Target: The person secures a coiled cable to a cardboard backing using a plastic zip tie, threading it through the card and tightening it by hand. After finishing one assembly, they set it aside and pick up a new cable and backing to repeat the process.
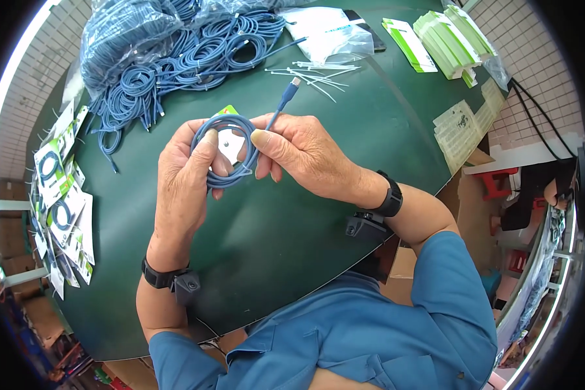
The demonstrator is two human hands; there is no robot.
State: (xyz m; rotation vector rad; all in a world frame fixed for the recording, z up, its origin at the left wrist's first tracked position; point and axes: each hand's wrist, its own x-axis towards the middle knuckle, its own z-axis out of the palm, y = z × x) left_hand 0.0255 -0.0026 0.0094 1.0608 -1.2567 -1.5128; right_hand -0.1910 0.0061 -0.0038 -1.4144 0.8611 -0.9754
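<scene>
A coiled blue cable (226,119) is held up over the table between my two hands. Behind the coil shows a white and green card (229,148), partly covered by cable and fingers. My left hand (181,166) is closed round the coil's left side, thumb on the front. With thumb and fingers, my right hand (309,156) pinches the coil's right side. One cable end with a plug (288,97) sticks up above the right hand. Whether a tie passes round the coil, I cannot tell.
Coiled blue cables (195,62) are heaped at the back left, some in clear plastic. White zip ties (315,79) lie behind my hands, near a clear bag (331,36). Carded cables (64,211) pile up at left. Green-white card stacks (445,42) stand at back right.
</scene>
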